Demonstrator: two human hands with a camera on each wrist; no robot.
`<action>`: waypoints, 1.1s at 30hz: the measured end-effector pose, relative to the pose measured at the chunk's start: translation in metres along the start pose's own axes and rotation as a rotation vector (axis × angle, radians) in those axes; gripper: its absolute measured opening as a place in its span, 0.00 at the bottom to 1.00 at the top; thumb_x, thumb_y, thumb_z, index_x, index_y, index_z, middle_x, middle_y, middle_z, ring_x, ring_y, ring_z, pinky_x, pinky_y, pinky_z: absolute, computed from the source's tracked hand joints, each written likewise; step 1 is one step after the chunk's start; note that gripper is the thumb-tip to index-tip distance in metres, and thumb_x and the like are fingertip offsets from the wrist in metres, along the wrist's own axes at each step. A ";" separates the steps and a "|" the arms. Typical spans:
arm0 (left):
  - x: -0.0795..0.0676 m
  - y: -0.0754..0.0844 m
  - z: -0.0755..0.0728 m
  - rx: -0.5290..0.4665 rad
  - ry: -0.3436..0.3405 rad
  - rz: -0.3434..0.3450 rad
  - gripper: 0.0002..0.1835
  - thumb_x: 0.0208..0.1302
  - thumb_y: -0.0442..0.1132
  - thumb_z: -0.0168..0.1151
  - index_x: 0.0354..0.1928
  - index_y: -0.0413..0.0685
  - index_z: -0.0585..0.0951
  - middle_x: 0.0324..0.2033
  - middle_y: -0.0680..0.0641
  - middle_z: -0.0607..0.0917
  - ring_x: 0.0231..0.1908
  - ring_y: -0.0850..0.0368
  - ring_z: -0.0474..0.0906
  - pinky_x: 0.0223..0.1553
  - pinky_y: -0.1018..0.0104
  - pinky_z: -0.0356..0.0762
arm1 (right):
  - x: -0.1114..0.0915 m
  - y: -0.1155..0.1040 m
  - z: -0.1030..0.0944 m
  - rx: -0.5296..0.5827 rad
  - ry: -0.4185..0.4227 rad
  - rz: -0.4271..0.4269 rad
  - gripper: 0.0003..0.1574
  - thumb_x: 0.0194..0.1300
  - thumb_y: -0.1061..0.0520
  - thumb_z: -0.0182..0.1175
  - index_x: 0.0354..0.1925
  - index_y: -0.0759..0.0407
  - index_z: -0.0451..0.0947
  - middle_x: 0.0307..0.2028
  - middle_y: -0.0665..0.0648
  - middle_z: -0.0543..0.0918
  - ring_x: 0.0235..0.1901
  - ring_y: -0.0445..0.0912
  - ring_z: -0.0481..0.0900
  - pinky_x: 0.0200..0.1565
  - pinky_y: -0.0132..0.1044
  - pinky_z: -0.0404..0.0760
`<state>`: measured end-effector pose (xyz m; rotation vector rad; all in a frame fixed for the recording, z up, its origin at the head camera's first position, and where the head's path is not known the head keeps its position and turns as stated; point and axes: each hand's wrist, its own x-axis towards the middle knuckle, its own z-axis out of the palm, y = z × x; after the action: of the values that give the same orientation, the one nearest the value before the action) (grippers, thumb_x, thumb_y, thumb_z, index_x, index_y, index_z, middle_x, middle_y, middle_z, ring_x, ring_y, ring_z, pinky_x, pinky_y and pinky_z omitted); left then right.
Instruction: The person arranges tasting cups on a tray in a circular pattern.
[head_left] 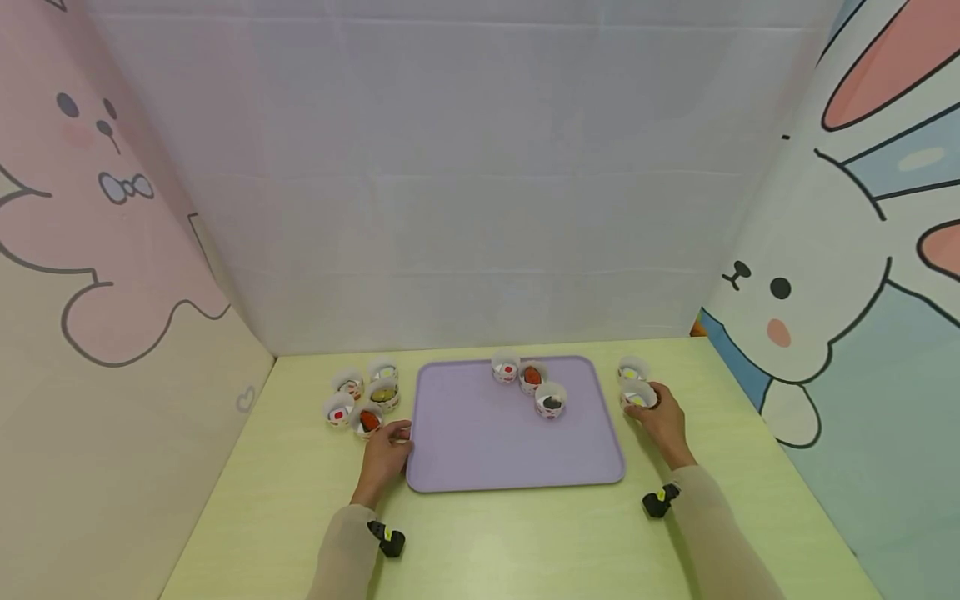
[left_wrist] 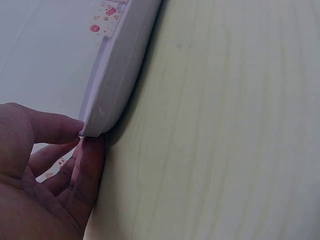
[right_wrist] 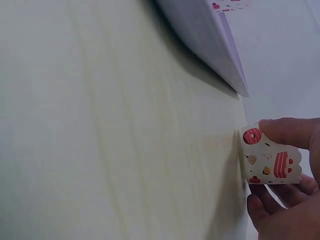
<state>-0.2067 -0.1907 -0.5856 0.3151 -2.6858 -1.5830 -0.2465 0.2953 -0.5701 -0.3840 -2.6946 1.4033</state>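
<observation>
My left hand [head_left: 385,460] is at the left side of a lilac tray [head_left: 487,454]. In the left wrist view its thumb and fingers pinch the tray's rim [left_wrist: 112,95]. Right of the tray, my right hand [head_left: 666,423] grips a small printed paper cup [head_left: 634,402] with something yellow inside. The right wrist view shows this cup [right_wrist: 270,160], with sweets printed on its side, between thumb and fingers, close to the table. A similar cup [head_left: 632,367] stands just behind it. Toward the tray's back sit three cups: one with a red dot [head_left: 506,369], one orange-red [head_left: 532,377], one dark green [head_left: 551,402].
Left of the tray, several more paper cups stand in a cluster, among them one with orange-red contents [head_left: 368,421] and one with olive-green contents [head_left: 384,395]. A pale wood-grain table [head_left: 517,542] lies beneath. Curtains with cartoon animals [head_left: 480,183] enclose the back and sides.
</observation>
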 end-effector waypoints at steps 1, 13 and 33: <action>0.000 0.000 0.000 -0.002 -0.001 0.002 0.21 0.57 0.29 0.60 0.55 0.37 0.80 0.41 0.39 0.84 0.28 0.62 0.78 0.26 0.68 0.75 | -0.001 0.000 0.000 -0.003 -0.001 -0.003 0.43 0.63 0.54 0.65 0.69 0.66 0.59 0.62 0.74 0.71 0.59 0.66 0.72 0.57 0.58 0.72; 0.000 0.000 0.001 0.000 -0.006 -0.001 0.21 0.57 0.28 0.60 0.55 0.37 0.80 0.41 0.39 0.85 0.28 0.62 0.77 0.27 0.68 0.75 | -0.014 -0.010 -0.015 -0.011 0.003 -0.089 0.43 0.64 0.53 0.64 0.70 0.66 0.58 0.62 0.74 0.71 0.58 0.67 0.74 0.53 0.56 0.77; 0.000 0.003 0.000 0.003 -0.011 -0.024 0.21 0.59 0.29 0.60 0.56 0.38 0.80 0.41 0.39 0.85 0.29 0.60 0.78 0.27 0.68 0.75 | -0.039 -0.047 -0.024 -0.008 -0.035 -0.166 0.46 0.62 0.54 0.67 0.71 0.62 0.58 0.62 0.72 0.73 0.58 0.65 0.76 0.47 0.46 0.81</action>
<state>-0.2068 -0.1897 -0.5830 0.3406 -2.7033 -1.5918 -0.2128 0.2785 -0.5158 -0.1336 -2.6889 1.3655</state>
